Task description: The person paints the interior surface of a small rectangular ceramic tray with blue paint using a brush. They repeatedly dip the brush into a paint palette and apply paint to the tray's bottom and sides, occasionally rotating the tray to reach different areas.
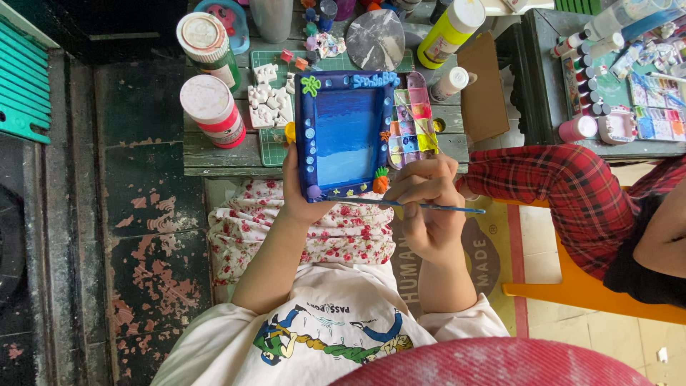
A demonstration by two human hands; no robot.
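A small blue painted frame [344, 136] with clay decorations on its border, including a green shape, blue lettering and an orange pineapple, is held up above my lap. My left hand [299, 194] grips its lower left edge. My right hand [426, 207] is shut on a thin paintbrush [457, 209] with a blue handle. The brush lies level along the frame's bottom edge, its tip pointing left under the frame. A paint palette [413, 127] with several coloured wells lies on the table just right of the frame.
A wooden table [214, 159] carries two paint tubs [212, 109], white clay pieces [270, 100] on a green cutting mat, a yellow bottle [449, 30] and a grey disc [375, 39]. To the right, a person's red plaid sleeve [564, 187], an orange chair [579, 286] and another table of paints [643, 107].
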